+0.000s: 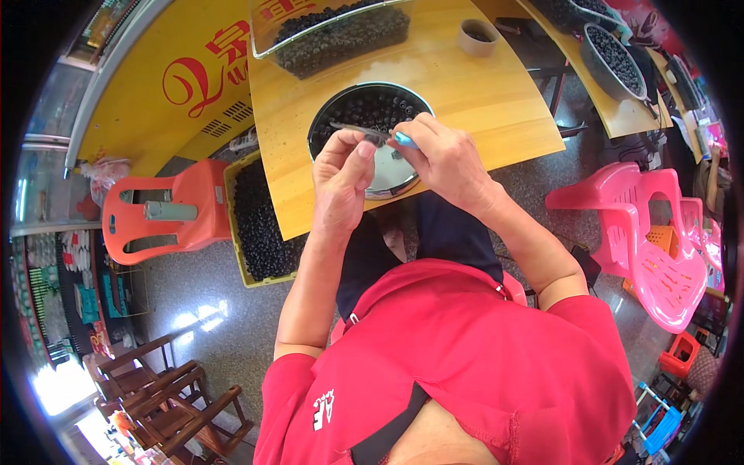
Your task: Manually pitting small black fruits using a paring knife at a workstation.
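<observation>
Both hands meet above a round metal-rimmed basin (pixel 385 191) that holds many small dark round pieces (pixel 370 107). My left hand (pixel 342 174) pinches a small dark piece between thumb and forefinger; its kind is too small to make out. A thin grey strip-like thing (pixel 350 128) lies along those fingertips. My right hand (pixel 448 155) is closed around a small light-blue shiny thing (pixel 404 139) at its fingertips, perhaps a short handle, touching or close to the dark piece. Its far end is hidden by the fingers.
The basin rests at the near edge of a yellow wooden table (pixel 496 108). Behind it stand a clear tub (pixel 341 43) of dark pieces and a roll of tape (pixel 477 37). A yellow crate (pixel 246 267), an orange stool (pixel 167 213) and a pink chair (pixel 632 232) flank me.
</observation>
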### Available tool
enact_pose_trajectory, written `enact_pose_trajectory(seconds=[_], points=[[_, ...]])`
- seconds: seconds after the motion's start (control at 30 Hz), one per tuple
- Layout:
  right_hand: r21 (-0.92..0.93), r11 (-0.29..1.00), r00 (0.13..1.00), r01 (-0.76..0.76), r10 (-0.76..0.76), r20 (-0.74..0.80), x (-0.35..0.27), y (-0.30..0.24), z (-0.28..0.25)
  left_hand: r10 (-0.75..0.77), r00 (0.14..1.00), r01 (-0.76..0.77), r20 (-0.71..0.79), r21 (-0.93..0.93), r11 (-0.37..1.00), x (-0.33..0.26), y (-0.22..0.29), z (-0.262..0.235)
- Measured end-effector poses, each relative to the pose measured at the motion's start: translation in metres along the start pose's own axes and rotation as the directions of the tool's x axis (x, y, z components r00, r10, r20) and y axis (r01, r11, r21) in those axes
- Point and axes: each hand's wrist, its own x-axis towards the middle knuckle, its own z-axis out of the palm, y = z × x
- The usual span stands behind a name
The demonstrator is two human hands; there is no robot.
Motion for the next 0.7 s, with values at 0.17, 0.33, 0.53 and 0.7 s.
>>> enact_pose_trajectory(seconds=[0.17,0.33,0.53,0.7], points=[[-0.017,0.995,0.995,-0.099,0.099,-0.008,-0.001,0.01,0.005,0.069,0.996,-0.068,0.055,-0.036,0.997,-0.01,0.014,0.015],[0.493,0.736,0.88,-0.464,0.319,0.352,0.014,-0.023,-0.016,0.001,1.0,-0.002,-0.023,-0.019,1.0,-0.006,0.003,0.002],[0.754,0.383,0.841,-0.534,0.326,0.431,0.011,-0.017,-0.008,0.069,0.998,-0.069,0.006,0.08,0.994,-0.006,0.004,0.004],[0.741,0.454,0.862,-0.495,0.365,0.352,0.01,-0.01,-0.011,-0.011,1.0,0.011,0.0,-0.033,0.999,-0.001,0.005,-0.003]])
